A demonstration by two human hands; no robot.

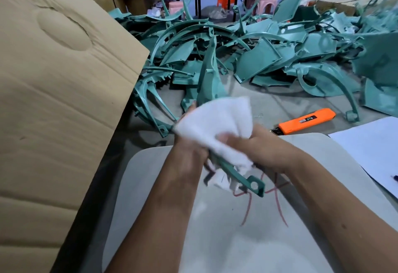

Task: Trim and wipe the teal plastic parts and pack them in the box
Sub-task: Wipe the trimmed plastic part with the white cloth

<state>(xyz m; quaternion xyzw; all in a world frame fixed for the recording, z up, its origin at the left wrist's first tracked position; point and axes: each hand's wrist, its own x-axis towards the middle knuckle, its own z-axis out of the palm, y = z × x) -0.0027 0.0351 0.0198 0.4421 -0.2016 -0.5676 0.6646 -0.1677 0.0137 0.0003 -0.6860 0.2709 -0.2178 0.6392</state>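
Currently: left hand (189, 145) grips teal plastic part (210, 83) low on its body, part standing tilted above lap. Right hand (256, 150) pinches white cloth (217, 119), cloth wrapped against part. Part's lower bracket end (254, 185) pokes out below hands. Pile of teal parts (269, 50) on floor beyond. Orange utility knife (305, 120) near right hand, not touching. Cardboard box (53, 91) at left.

White cloth (217, 121) blurred, hiding teal part (212, 83) middle; box (53, 78) cropped.
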